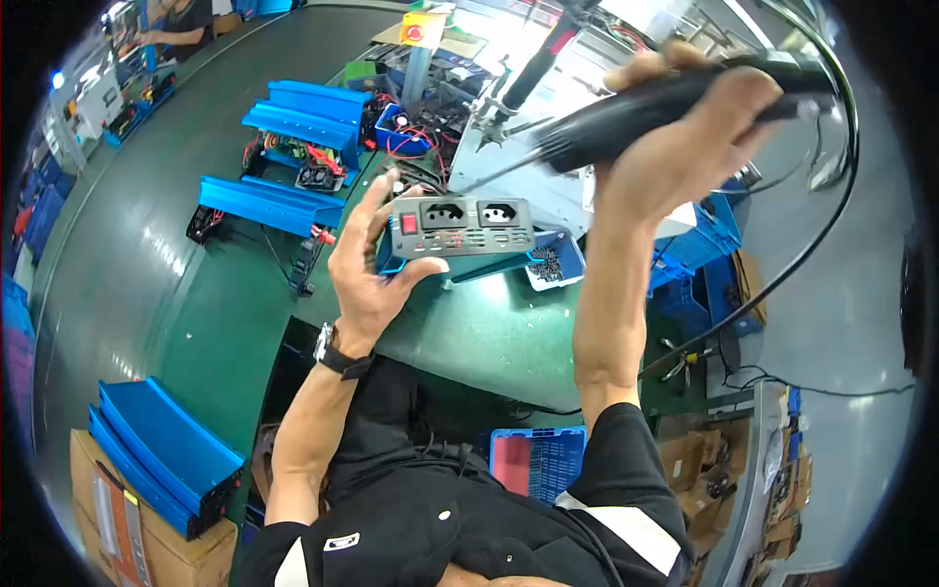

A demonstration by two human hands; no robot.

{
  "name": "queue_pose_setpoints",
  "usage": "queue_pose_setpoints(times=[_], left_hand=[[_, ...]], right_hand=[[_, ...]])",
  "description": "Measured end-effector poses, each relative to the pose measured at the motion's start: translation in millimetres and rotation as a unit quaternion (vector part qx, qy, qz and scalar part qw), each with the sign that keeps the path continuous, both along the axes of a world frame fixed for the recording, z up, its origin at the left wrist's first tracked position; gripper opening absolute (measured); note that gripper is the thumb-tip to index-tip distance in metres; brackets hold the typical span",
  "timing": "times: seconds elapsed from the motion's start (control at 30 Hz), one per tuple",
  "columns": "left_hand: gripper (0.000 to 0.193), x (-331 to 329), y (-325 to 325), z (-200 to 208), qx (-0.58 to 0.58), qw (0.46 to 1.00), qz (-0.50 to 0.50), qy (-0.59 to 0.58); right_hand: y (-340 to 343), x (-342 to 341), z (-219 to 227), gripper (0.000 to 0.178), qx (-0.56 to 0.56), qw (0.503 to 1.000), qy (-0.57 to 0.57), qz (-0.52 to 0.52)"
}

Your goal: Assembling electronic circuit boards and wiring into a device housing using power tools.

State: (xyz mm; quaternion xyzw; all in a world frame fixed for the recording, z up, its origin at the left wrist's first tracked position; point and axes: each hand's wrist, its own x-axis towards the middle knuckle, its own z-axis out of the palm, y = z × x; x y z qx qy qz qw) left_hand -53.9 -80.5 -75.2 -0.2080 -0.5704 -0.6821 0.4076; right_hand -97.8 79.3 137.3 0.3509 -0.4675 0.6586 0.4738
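My left hand (367,274) grips the left end of a power inverter (469,241), thumb along its lower edge and fingers behind. Its dark end panel faces up, with two sockets, a red rocker switch (409,224) and rows of slots. My right hand (670,161), smeared by motion, is wrapped round a black power screwdriver (621,122). The driver is tilted, its thin bit pointing down-left toward the inverter's far edge; whether the bit touches is unclear. Just right of the inverter, a bin (575,278) holds small dark screws (548,262).
Blue metal housings (303,127) lie at the far left, with more stacked on a cardboard box (103,489) near left. A black cable (782,279) loops down the right side. A blue crate (577,460) sits by my lap. Another person (186,29) works far left.
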Motion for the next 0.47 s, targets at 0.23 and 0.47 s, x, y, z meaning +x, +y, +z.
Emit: queue_pose_setpoints(times=[0.23,0.47], left_hand=[[0.085,40.6,9.1,-16.1,-0.082,0.993,0.022,-0.077],[0.084,79.2,-7.0,-44.9,-0.115,0.991,0.044,-0.047]], right_hand=[[129.2,-43.7,-56.7,0.054,0.016,0.926,-0.012,-0.378],[65.3,75.0,-224.8,0.053,0.077,0.881,-0.463,-0.06]])
